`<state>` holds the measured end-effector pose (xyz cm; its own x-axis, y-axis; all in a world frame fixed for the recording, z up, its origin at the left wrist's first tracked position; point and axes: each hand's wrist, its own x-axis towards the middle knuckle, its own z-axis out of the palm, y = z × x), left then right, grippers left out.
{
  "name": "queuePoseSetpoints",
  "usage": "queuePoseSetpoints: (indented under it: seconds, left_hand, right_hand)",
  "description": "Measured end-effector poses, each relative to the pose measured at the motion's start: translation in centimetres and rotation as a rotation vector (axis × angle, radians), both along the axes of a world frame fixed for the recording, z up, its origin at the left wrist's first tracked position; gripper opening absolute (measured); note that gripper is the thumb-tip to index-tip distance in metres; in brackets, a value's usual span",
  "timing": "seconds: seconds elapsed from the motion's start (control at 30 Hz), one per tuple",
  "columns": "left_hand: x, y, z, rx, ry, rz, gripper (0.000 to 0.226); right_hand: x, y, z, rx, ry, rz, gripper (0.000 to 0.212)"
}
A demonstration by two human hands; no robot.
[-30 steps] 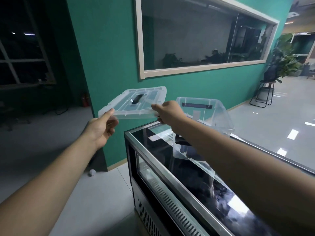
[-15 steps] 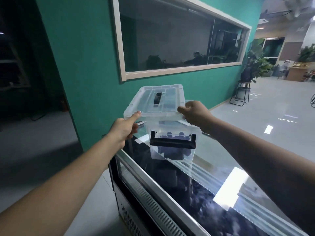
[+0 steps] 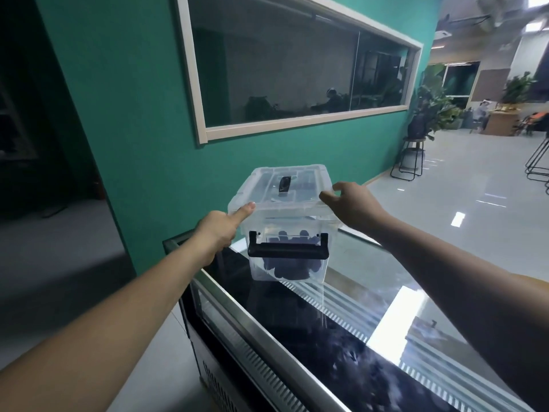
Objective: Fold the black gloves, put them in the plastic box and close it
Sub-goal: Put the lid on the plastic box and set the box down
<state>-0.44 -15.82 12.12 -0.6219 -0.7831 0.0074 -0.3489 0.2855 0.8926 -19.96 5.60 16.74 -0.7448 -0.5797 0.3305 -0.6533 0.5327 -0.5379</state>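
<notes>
The clear plastic box [image 3: 286,224] stands on the far end of a glass-topped cabinet [image 3: 350,328]. Its clear lid [image 3: 282,188] lies on top of it, with a small black handle in the middle. A black latch handle [image 3: 288,251] hangs on the box's near wall. Through that wall I see the black gloves [image 3: 292,264] bunched inside. My left hand [image 3: 221,228] grips the lid's near left corner, thumb on top. My right hand [image 3: 350,205] rests on the lid's right edge, fingers curled over the rim.
A teal wall with a long framed window [image 3: 297,66] rises right behind the box. The cabinet's metal edge [image 3: 261,331] runs toward me. Potted plants on a black stand [image 3: 411,162] and black stools [image 3: 537,165] stand on the shiny floor at the right.
Both hands carried the lid from the left, up in the air, over the box and lowered it onto the rim. My view swung left to right meanwhile.
</notes>
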Motion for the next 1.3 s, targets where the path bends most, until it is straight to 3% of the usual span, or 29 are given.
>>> queuePoseSetpoints:
  seconds: [0.2,0.47,0.53,0.67,0.83,0.97,1.13,1.3]
  left_hand:
    - [-0.1,0.6,-0.3,-0.039,-0.015,0.058,0.08]
    - [-0.5,0.5,-0.8,0.137,0.071,0.021,0.053]
    - [-0.4,0.3,-0.7,0.174,0.09,0.016,0.052]
    - [0.0,0.1,-1.0,0.202,0.159,0.034,0.058]
    - [1.3,-0.1,-2.1,0.212,0.216,0.106,0.06]
    - [2.9,-1.7,-3.6,0.167,0.212,0.254,0.059]
    - [4.9,-2.4,-5.2,0.476,0.246,0.265,0.058]
    - [6.0,-1.6,-5.8,0.581,0.249,0.152,0.065]
  right_hand:
    - [-0.1,0.7,-0.5,0.036,0.063,-0.035,0.043]
    - [-0.5,1.2,-1.2,0.128,-0.051,-0.056,0.04]
    - [-0.6,1.1,-1.4,0.043,-0.216,-0.032,0.033]
    - [-0.7,1.3,-1.6,-0.193,-0.76,0.04,0.019]
    - [2.1,0.9,-2.0,-0.309,-1.098,0.124,0.024]
    - [5.3,0.2,-2.1,-0.354,-1.29,0.207,0.029]
    - [9.1,-2.2,-2.8,-0.418,-1.369,0.254,0.029]
    - [13.5,-5.2,-3.5,-0.5,-1.483,0.305,0.023]
